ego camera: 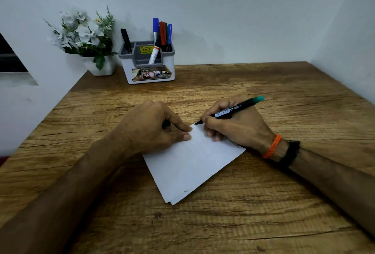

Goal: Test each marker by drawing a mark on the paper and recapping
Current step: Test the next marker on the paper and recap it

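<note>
Right hand (233,128) gripped the uncapped marker (233,109), tip at the far corner of the paper (188,164) on the bench (263,203). Left hand (150,130) pinned that corner steady, fingers curled round a dark object, probably the cap.

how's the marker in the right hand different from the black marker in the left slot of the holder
The marker in the right hand is uncapped, tilted low, its tip at the paper's corner, with a teal end. The black marker in the holder stands nearly upright, untouched, all black. Both have black barrels.
</note>
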A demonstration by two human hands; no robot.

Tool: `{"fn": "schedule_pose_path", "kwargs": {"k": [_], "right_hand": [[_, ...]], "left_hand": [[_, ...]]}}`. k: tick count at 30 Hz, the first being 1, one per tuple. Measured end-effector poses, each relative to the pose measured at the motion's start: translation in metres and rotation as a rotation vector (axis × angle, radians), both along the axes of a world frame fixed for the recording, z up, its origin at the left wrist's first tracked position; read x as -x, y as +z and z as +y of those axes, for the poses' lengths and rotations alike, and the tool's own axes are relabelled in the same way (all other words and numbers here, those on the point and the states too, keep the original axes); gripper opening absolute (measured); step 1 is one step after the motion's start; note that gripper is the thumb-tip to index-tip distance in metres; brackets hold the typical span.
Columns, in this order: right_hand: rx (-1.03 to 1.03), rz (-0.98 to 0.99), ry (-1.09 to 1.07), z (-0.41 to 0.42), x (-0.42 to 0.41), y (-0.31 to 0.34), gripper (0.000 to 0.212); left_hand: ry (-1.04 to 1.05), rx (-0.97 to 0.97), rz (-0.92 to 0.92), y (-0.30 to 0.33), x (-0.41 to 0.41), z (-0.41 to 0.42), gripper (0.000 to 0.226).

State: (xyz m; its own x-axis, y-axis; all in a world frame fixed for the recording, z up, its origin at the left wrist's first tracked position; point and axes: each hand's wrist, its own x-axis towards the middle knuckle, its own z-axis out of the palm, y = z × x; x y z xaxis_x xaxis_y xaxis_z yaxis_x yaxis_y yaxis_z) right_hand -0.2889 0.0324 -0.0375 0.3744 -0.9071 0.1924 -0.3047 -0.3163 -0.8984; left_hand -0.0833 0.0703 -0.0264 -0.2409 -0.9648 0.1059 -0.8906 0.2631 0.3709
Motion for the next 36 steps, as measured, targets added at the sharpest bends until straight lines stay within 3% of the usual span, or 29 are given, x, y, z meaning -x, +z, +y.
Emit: {"fn": "schedule_pose_path", "kwargs": {"k": [20,36], "right_hand": [[0.105,0.002,-0.021,0.0026,-0.0003,0.0003,0.007],[0.038,0.039,-0.015,0.0039,-0.0017,-0.0003,0.008]], "left_hand": [[0.007,-0.016,-0.025,0.0007,-0.0007,-0.0005,0.028],[0.009,-0.018,-0.016,-0.0007,-0.0005,-0.0018,0.027]]}}
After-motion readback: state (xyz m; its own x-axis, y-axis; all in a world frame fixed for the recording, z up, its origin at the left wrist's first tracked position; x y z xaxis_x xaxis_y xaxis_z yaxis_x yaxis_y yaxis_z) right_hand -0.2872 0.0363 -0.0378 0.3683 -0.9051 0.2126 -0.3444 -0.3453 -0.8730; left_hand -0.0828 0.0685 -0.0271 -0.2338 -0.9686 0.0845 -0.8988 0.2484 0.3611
